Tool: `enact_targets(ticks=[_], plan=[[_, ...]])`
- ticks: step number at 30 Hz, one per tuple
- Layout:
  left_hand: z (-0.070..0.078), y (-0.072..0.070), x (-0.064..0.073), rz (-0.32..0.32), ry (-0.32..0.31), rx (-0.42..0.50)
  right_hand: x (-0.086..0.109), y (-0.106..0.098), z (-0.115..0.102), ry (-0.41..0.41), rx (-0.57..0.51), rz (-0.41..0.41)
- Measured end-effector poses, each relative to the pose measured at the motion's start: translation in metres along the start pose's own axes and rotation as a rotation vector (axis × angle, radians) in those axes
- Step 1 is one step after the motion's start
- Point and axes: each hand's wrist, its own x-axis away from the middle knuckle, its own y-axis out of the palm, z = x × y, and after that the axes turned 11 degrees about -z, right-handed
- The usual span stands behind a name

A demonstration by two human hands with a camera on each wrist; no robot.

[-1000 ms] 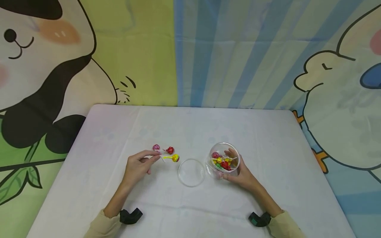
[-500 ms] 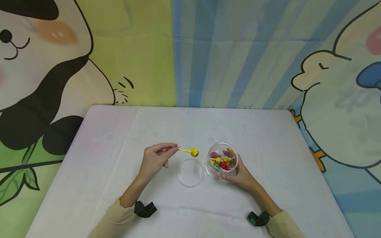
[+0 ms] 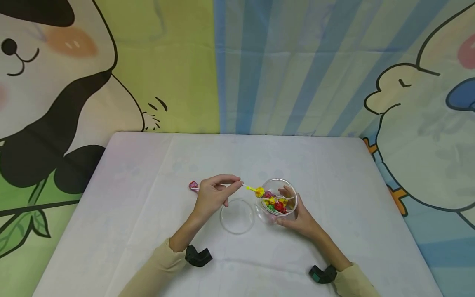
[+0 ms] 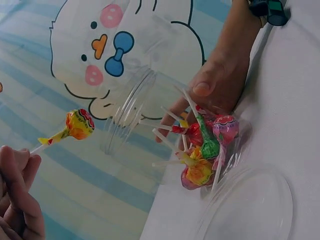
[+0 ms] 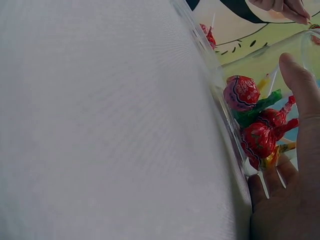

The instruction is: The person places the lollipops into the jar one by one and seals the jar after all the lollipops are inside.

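Note:
In the head view my left hand (image 3: 217, 194) pinches the white stick of a yellow-wrapped lollipop (image 3: 259, 192). The candy end points right, at the mouth of a clear round jar (image 3: 279, 181); in the left wrist view the lollipop (image 4: 80, 125) appears apart from the jar's rim (image 4: 127, 112). My right hand (image 3: 302, 218) grips the jar from its right side, thumb on the near side. Several lollipops (image 4: 200, 170) in red, green, yellow and pink wrappers lie at the jar's bottom, sticks at mixed angles.
A clear round lid (image 3: 237, 234) lies on the white-covered table (image 3: 237, 156), left of the jar. Beyond my left hand a pink lollipop (image 3: 193, 186) rests on the cloth, partly hidden. A patterned curtain (image 3: 282, 66) hangs behind the table.
My left hand has lifted the yellow lollipop from beside the others and carried it right to the jar's mouth. My right hand and the jar have stayed in place.

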Motion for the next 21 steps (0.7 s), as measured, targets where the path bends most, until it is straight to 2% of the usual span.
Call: enact_targets(ticks=[4, 8, 11, 17, 21], plan=[[-0.001, 0.012, -0.01, -0.001, 0.058, -0.085, -0.001, -0.001, 0.014, -0.005, -0.002, 0.008], [-0.003, 0.027, -0.021, -0.029, 0.172, -0.236, -0.002, -0.003, 0.028, -0.015, -0.003, 0.011], [-0.003, 0.038, -0.027, -0.068, 0.231, -0.359, -0.002, -0.003, 0.031, -0.015, -0.002, 0.009], [-0.008, 0.057, -0.039, -0.096, 0.237, -0.553, -0.001, -0.003, 0.028, 0.0, 0.03, 0.013], [-0.01, 0.065, -0.043, -0.095, 0.279, -0.66, -0.001, -0.004, 0.028, -0.002, 0.031, -0.002]])
